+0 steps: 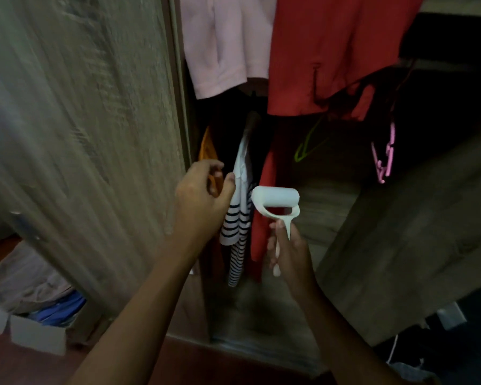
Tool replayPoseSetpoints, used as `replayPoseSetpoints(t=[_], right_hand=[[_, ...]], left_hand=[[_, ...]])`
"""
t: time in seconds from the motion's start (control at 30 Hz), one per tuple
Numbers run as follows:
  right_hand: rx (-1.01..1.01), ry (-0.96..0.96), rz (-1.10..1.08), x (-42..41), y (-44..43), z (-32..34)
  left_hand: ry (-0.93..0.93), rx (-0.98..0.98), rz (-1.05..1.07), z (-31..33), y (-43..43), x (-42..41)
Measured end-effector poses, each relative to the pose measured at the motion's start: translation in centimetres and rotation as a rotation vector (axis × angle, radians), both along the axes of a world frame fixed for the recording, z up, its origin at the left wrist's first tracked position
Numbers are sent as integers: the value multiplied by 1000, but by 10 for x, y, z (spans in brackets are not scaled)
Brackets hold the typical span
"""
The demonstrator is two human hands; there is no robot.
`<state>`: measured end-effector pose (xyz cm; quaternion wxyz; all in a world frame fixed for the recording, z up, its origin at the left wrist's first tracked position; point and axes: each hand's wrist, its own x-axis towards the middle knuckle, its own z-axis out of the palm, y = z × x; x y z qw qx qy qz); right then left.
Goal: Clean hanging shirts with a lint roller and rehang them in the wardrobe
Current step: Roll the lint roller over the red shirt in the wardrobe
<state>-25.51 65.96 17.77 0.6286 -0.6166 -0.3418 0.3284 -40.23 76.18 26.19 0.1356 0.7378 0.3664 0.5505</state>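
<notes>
**Striped shirt in hand: soft cloth, so lift it by the hanger**

My left hand is curled round what looks like an orange hanger, thumb against the white shirt with navy stripes. That shirt hangs low in the open wardrobe, between an orange garment and a long red one. My right hand grips the handle of the white plastic lint roller, drum uppermost, just beside the striped shirt; I cannot tell if it touches.

I judge the shirt light and limp. It would swing and bunch under the roller, so I would carry it by the hanger's neck and pull the hem taut before rolling. The roller is light and stiff, and its tacky drum will grab loose cloth.

The wood-grain wardrobe door stands close by my left arm. A pale pink shirt and a red shirt hang above. A green hanger and a pink hanger dangle in the dark to the right. The light is dim and the door blurred. A white cardboard box sits on the floor, lower left.
</notes>
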Motion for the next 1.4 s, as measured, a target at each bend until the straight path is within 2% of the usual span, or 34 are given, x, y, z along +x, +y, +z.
replayPoseSetpoints(t=[0.13, 0.23, 0.3, 0.4, 0.63, 0.77, 0.83, 0.93, 1.07, 1.13, 1.27, 1.4], right_hand=[[-53, 13, -82, 27, -1, 4], [-109, -60, -128, 46, 4, -5], [-127, -83, -110, 58, 13, -7], [-121, -76, -42, 72, 31, -7], [26, -131, 143, 103, 87, 17], [69, -70, 261, 114, 114, 20], [100, -81, 311, 117, 120, 2], [102, -222, 361, 117, 116, -50], [-75, -335, 522, 123, 99, -131], [-147, -385, 582, 128, 98, -142], [-93, -428, 500, 134, 118, -116], [115, -305, 331, 134, 130, -55]], left_hand=[[62, -126, -93, -5, 6, 32], [275, -230, -79, -22, 18, 55], [382, -274, -58, -33, 23, 68], [422, -309, -65, -44, 31, 80], [213, -438, -48, -47, 31, 85], [85, -517, 26, -42, 24, 82], [22, -564, 79, -39, 22, 81], [-34, -578, 131, -41, 23, 78], [-98, -591, 165, -43, 23, 80], [-132, -595, 190, -41, 24, 81], [-176, -613, 216, -39, 22, 84], [-197, -596, 233, -35, 22, 85]])
